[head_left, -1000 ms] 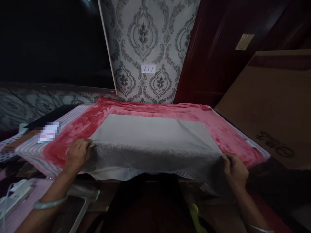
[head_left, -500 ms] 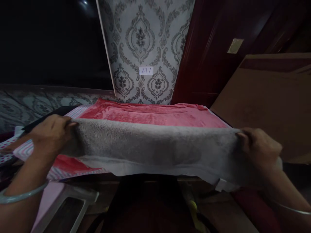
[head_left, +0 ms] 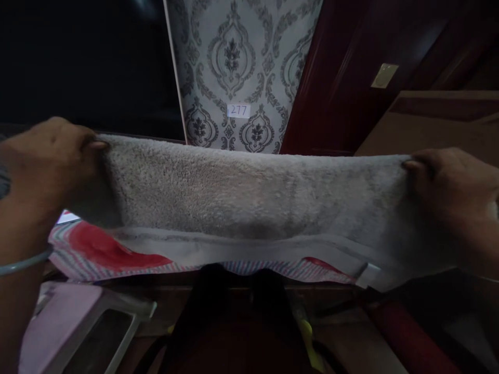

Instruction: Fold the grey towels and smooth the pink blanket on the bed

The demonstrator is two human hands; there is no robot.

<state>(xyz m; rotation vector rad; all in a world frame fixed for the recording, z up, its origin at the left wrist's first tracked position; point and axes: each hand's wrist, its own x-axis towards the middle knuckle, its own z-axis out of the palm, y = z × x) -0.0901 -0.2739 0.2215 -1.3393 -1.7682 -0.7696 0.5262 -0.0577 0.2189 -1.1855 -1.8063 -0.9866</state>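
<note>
A grey, fluffy cloth [head_left: 241, 192], perhaps a towel or a small blanket, is stretched wide between my two hands. My left hand [head_left: 58, 161] is closed on its upper left corner. At the upper right corner my right hand [head_left: 456, 192] grips it the same way. A white tag [head_left: 368, 275] hangs near its lower right edge. Behind and below it lies a red cloth with a striped border [head_left: 113, 249], mostly hidden by the grey one.
A large dark screen [head_left: 86, 67] stands at the left. Patterned wallpaper bears a paper label [head_left: 238, 110] reading 277. To the right are a dark red door [head_left: 343, 67] and a cardboard box [head_left: 424, 124]. A pinkish stool [head_left: 66, 322] is at lower left.
Both hands have risen and come nearer, lifting the grey cloth with them. It now covers more of the red cloth, and the striped front edge shows below it.
</note>
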